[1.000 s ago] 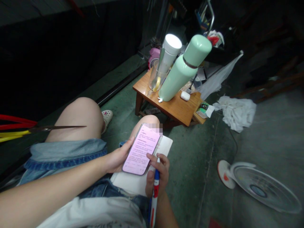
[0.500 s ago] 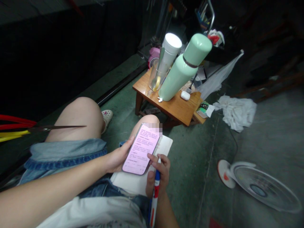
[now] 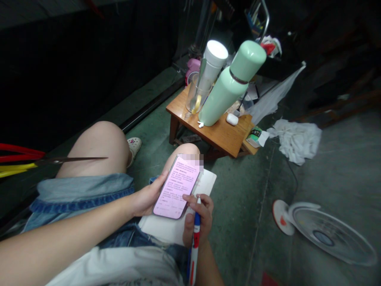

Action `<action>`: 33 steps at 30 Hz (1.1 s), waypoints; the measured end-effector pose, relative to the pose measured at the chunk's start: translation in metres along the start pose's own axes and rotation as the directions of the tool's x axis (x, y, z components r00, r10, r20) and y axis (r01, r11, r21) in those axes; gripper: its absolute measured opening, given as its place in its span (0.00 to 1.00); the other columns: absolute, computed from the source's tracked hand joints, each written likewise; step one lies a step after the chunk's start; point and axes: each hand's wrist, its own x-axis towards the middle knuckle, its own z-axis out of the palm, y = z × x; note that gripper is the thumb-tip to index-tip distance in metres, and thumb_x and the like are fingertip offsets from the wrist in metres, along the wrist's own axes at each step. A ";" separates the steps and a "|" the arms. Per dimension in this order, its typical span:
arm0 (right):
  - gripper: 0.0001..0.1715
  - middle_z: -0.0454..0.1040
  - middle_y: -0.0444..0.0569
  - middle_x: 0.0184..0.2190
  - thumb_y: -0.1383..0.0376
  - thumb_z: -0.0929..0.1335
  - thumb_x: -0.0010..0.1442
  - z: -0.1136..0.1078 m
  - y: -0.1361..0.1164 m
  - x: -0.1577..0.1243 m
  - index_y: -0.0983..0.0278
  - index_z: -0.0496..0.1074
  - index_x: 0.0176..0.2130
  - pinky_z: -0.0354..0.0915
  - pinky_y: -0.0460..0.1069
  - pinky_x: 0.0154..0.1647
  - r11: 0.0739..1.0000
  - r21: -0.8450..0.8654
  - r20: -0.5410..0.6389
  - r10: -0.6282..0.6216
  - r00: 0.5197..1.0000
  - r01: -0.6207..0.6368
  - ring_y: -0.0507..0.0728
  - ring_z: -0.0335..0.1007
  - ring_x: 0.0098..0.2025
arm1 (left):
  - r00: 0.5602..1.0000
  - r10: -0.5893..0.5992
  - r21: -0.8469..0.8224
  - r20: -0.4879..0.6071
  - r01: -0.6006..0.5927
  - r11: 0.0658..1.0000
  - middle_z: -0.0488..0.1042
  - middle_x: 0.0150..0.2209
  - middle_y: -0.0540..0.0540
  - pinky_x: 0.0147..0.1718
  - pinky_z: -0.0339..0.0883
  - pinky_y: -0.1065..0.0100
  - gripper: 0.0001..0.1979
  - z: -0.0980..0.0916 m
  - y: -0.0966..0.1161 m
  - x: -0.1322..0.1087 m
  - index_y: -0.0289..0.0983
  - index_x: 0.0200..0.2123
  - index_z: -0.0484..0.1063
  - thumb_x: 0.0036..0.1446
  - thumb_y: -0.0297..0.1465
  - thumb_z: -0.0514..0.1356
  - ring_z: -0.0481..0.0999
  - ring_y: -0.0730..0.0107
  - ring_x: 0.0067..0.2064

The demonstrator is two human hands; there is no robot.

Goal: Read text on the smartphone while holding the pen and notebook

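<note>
Over the lap, the left hand point(image 3: 145, 198) is closed around a smartphone point(image 3: 175, 186), with the thumb along its upper edge. The phone's pink-lit screen shows lines of text too small to read. The phone sits just above a white notebook point(image 3: 157, 228), which lies across the right thigh with the right knee point(image 3: 186, 150) showing beyond it. The right hand point(image 3: 198, 222) is curled tightly around a blue, red and white pen point(image 3: 194, 248). Its fingers point(image 3: 190, 198) are just beside the phone's lower corner, though whether they touch it is hard to tell from this angle.

Farther out in the head view, a low wooden table point(image 3: 208, 137) holds a mint-green vacuum flask point(image 3: 226, 93), a glass tumbler point(image 3: 193, 97) with a lemon slice, and a white earbud case point(image 3: 232, 119). A white cloth point(image 3: 297, 141) and a floor fan point(image 3: 324, 234) lie on the green floor to the right. Scissors point(image 3: 26, 161) with red and yellow handles lie at the left, beside the denim shorts point(image 3: 80, 194).
</note>
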 end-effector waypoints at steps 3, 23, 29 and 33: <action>0.09 0.78 0.48 0.39 0.65 0.61 0.61 0.000 -0.002 0.001 0.60 0.63 0.43 0.61 0.58 0.48 1.000 0.009 0.000 0.005 1.000 -0.005 0.57 0.65 0.48 | 1.000 -0.004 0.005 -0.015 0.004 1.000 0.75 0.52 0.35 0.57 0.54 0.54 0.39 0.000 0.000 0.000 0.31 0.64 0.54 0.60 0.53 0.40 0.69 0.51 0.56; 0.12 0.77 0.50 0.42 0.66 0.61 0.61 0.000 0.004 -0.002 0.61 0.62 0.46 0.62 0.59 0.50 0.999 -0.014 0.030 -0.030 0.999 0.031 0.57 0.66 0.50 | 1.000 -0.006 -0.013 -0.007 0.006 1.000 0.75 0.51 0.36 0.57 0.55 0.54 0.39 0.005 0.002 -0.001 0.31 0.63 0.54 0.60 0.53 0.40 0.69 0.52 0.56; 0.09 0.78 0.49 0.40 0.66 0.61 0.61 0.000 0.002 -0.003 0.61 0.61 0.44 0.63 0.58 0.48 0.998 0.044 -0.036 -0.034 0.999 0.036 0.57 0.66 0.50 | 1.000 -0.015 -0.001 -0.016 0.015 1.000 0.77 0.49 0.35 0.56 0.55 0.54 0.39 0.004 0.002 -0.001 0.30 0.62 0.56 0.60 0.53 0.38 0.70 0.52 0.56; 0.09 0.77 0.50 0.41 0.66 0.60 0.62 0.001 0.001 -0.003 0.61 0.62 0.44 0.62 0.58 0.48 0.999 0.036 -0.048 -0.029 0.998 0.031 0.57 0.67 0.50 | 0.999 -0.013 0.003 -0.030 0.013 1.000 0.77 0.48 0.36 0.57 0.55 0.55 0.39 0.006 0.002 -0.002 0.30 0.62 0.56 0.60 0.53 0.37 0.70 0.53 0.56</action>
